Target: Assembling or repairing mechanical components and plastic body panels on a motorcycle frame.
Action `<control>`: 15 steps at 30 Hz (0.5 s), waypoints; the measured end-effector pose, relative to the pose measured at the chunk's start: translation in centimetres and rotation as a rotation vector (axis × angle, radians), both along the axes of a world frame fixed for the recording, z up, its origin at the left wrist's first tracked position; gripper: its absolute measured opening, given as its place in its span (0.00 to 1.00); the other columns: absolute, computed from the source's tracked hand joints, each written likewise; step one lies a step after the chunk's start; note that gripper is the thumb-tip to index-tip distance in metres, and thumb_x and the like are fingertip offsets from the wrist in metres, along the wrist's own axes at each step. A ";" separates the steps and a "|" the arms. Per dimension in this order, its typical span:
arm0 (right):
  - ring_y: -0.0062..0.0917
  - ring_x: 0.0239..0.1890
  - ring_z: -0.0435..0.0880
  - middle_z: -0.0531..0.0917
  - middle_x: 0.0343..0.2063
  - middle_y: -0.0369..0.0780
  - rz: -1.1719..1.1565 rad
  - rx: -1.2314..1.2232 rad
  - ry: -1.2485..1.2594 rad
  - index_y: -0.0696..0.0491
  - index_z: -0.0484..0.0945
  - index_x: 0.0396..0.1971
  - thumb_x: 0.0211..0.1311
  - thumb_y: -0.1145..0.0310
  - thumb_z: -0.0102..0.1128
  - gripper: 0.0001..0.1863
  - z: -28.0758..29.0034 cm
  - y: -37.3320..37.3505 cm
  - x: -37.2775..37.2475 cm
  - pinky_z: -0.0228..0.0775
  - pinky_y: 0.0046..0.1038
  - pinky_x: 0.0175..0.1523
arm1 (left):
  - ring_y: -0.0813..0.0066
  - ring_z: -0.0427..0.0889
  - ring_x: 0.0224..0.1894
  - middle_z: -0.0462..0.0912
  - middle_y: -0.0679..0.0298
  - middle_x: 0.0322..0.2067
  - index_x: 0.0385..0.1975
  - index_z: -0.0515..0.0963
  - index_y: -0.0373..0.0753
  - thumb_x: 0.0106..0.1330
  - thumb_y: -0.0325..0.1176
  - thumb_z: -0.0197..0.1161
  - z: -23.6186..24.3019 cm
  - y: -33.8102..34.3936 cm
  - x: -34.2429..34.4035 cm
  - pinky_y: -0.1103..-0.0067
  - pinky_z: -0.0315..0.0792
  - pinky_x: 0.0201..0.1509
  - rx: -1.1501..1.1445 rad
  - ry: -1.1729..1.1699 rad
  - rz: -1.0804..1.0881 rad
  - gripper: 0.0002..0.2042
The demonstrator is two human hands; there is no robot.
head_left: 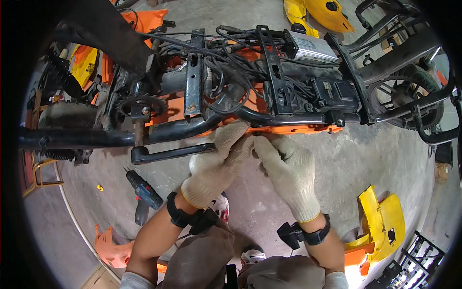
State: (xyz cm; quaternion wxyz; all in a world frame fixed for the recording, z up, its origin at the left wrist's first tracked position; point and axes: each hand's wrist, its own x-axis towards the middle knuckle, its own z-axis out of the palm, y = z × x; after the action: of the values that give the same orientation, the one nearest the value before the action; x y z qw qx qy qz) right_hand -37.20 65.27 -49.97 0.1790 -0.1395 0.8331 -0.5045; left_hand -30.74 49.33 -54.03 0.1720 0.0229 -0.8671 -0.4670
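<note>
Both hands wear cream knit gloves and meet just below the near tube of a black vehicle frame. My left hand reaches up beside the black crank arm, its upper fingers at the edge of an orange panel under the tube. Its lower fingertips come together near the right hand. My right hand has its fingers curled into a pinch, close to the left fingertips. Whatever lies between the fingers is too small or hidden to make out.
A cordless drill lies on the concrete floor at left, near a small yellow piece. Yellow body panels rest at right, an orange one at lower left. Cables and a silver finned box sit on the frame.
</note>
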 end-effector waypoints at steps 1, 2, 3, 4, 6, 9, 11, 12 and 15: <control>0.15 0.20 0.80 0.86 0.25 0.36 0.022 0.019 -0.032 0.61 0.84 0.34 0.68 0.59 0.62 0.18 0.3 0.0 -0.3 0.71 0.19 0.26 | 0.66 0.85 0.40 0.84 0.55 0.42 0.50 0.79 0.33 0.65 0.23 0.69 0.1 0.0 0.0 0.76 0.80 0.45 -0.049 0.009 0.018 0.15; 0.15 0.21 0.80 0.85 0.25 0.36 0.044 0.039 -0.063 0.61 0.84 0.35 0.68 0.58 0.62 0.17 0.8 -0.1 -0.6 0.71 0.20 0.26 | 0.61 0.85 0.40 0.84 0.54 0.40 0.48 0.80 0.34 0.65 0.25 0.69 0.1 0.1 -0.1 0.74 0.79 0.45 -0.093 0.043 0.041 0.13; 0.16 0.21 0.79 0.84 0.24 0.37 0.002 0.043 -0.290 0.60 0.84 0.36 0.67 0.58 0.62 0.17 1.4 0.3 -1.1 0.71 0.21 0.27 | 0.56 0.85 0.39 0.84 0.54 0.38 0.47 0.81 0.35 0.66 0.27 0.68 0.1 0.1 -0.2 0.72 0.79 0.45 -0.137 0.057 0.067 0.11; 0.16 0.21 0.79 0.83 0.23 0.37 -0.010 -0.033 -0.498 0.59 0.84 0.37 0.67 0.58 0.62 0.17 1.9 0.4 -1.4 0.71 0.23 0.28 | 0.56 0.85 0.40 0.84 0.54 0.38 0.47 0.81 0.35 0.65 0.27 0.69 0.2 0.2 -0.2 0.71 0.79 0.46 -0.171 0.087 0.063 0.11; 0.16 0.21 0.78 0.83 0.24 0.36 -0.066 -0.035 -0.682 0.58 0.84 0.38 0.68 0.55 0.62 0.18 2.5 0.4 -1.8 0.71 0.21 0.28 | 0.57 0.85 0.40 0.84 0.55 0.38 0.47 0.81 0.35 0.64 0.27 0.69 0.3 0.1 -0.4 0.71 0.79 0.46 -0.243 0.107 0.064 0.12; 0.15 0.22 0.77 0.83 0.27 0.35 -0.137 -0.153 -0.811 0.57 0.83 0.40 0.70 0.53 0.62 0.19 2.5 0.3 -1.5 0.69 0.19 0.27 | 0.64 0.85 0.43 0.84 0.58 0.43 0.48 0.81 0.35 0.62 0.24 0.72 0.4 -0.7 -0.4 0.74 0.79 0.49 -0.124 0.041 -0.035 0.15; 0.14 0.20 0.75 0.82 0.26 0.34 -0.200 -0.272 -0.868 0.55 0.82 0.38 0.71 0.53 0.61 0.18 1.8 0.2 -0.9 0.67 0.18 0.25 | 0.62 0.86 0.45 0.85 0.58 0.42 0.48 0.81 0.36 0.62 0.26 0.71 0.2 -1.1 -0.6 0.72 0.79 0.51 -0.382 0.199 -0.086 0.15; 0.14 0.18 0.74 0.81 0.24 0.33 -0.231 -0.354 -0.895 0.54 0.81 0.37 0.71 0.54 0.61 0.16 1.3 0.1 -0.6 0.66 0.17 0.23 | 0.60 0.86 0.45 0.86 0.58 0.41 0.48 0.82 0.36 0.62 0.27 0.70 0.0 -1.2 -0.6 0.71 0.79 0.52 -0.499 0.281 -0.092 0.15; 0.15 0.20 0.74 0.81 0.27 0.33 -0.245 -0.478 -0.963 0.53 0.81 0.38 0.73 0.54 0.59 0.16 0.5 0.3 -0.2 0.68 0.18 0.25 | 0.60 0.86 0.46 0.86 0.59 0.44 0.48 0.82 0.38 0.61 0.26 0.70 -0.5 -0.5 -0.4 0.71 0.80 0.53 -0.058 0.042 -0.014 0.15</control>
State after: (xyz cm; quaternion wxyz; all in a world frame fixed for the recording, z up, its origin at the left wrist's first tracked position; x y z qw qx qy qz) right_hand -37.38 65.53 -49.50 0.4432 0.1682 0.5293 -0.7037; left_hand -31.12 48.79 -54.55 0.1877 0.0020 -0.8766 -0.4431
